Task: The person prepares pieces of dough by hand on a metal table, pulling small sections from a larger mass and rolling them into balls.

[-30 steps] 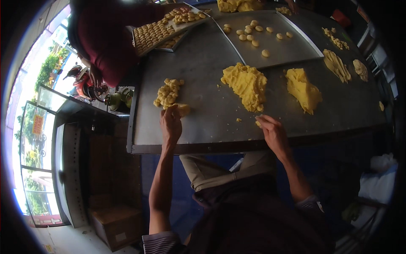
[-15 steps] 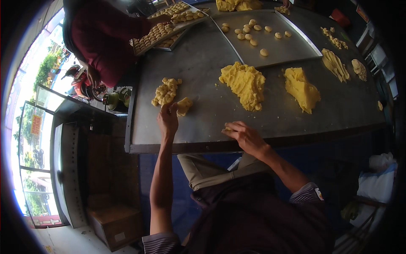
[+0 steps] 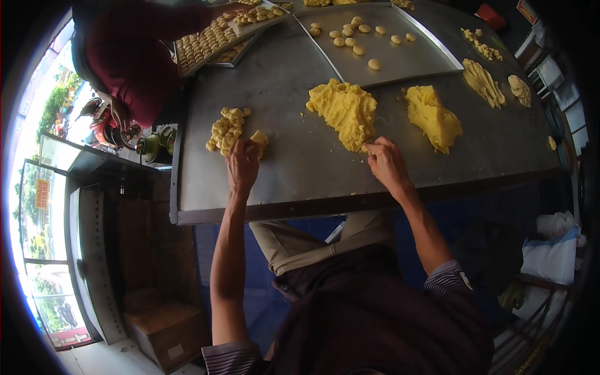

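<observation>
My left hand (image 3: 242, 165) is closed, its fingertips pinching at the near side of a small pale dough lump (image 3: 259, 139). Just beyond it is a pile of small dough pieces (image 3: 226, 129). To the right, my right hand (image 3: 389, 164) pinches the lower tip of a big mound of yellow filling (image 3: 344, 114); what sits between its fingertips is mostly hidden. A second yellow block (image 3: 432, 119) lies to the right of that hand, apart from it.
Beyond the mounds, a metal tray (image 3: 400, 70) holds several round dough balls. More dough strips (image 3: 483, 84) lie at the far right of the metal table (image 3: 294, 181). At the far left a person in a maroon top (image 3: 137, 56) reaches over trays of small pastries (image 3: 209, 44).
My right hand has moved from the bare tabletop near the front edge up to the yellow mound's tip. My left hand has shifted from the piece pile onto the pale lump.
</observation>
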Tool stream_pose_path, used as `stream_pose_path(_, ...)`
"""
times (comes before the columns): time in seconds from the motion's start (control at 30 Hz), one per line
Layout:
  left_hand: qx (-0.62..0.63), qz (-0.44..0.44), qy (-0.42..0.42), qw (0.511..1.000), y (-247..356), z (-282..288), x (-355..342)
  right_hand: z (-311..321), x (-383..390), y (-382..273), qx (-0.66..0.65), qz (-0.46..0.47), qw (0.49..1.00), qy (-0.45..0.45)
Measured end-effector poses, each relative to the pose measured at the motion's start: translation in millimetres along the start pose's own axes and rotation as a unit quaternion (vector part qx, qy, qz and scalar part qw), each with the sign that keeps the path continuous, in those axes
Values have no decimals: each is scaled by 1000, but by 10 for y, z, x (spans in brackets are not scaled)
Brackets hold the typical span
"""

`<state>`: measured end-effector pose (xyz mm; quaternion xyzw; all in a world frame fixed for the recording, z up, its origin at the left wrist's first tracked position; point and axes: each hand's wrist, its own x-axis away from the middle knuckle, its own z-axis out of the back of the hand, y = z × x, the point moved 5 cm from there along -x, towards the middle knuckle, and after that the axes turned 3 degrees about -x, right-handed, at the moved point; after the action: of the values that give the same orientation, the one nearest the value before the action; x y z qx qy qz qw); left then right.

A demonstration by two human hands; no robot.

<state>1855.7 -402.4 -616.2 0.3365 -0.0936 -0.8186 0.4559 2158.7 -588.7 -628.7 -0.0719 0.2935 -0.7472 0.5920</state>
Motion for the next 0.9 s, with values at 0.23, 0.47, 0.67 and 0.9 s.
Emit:
stream_pose_path(0.23,-38,-13,-65,997,197,127,449,53,400,-23,17,-2,998,61)
stream_pose_path(0.47,87,-15,-123,989,742,-18,691,170,539,-507,-72,110,990,-52)
stream_pose_path(0.67,-102,-119,-138,978,992,-165,563,70,294,-407,-62,88,989,-101)
stream_pose_path(0.9,-135,-143,-31,980,803,-787,88,-67,105,-562,-85,147,985,-33)
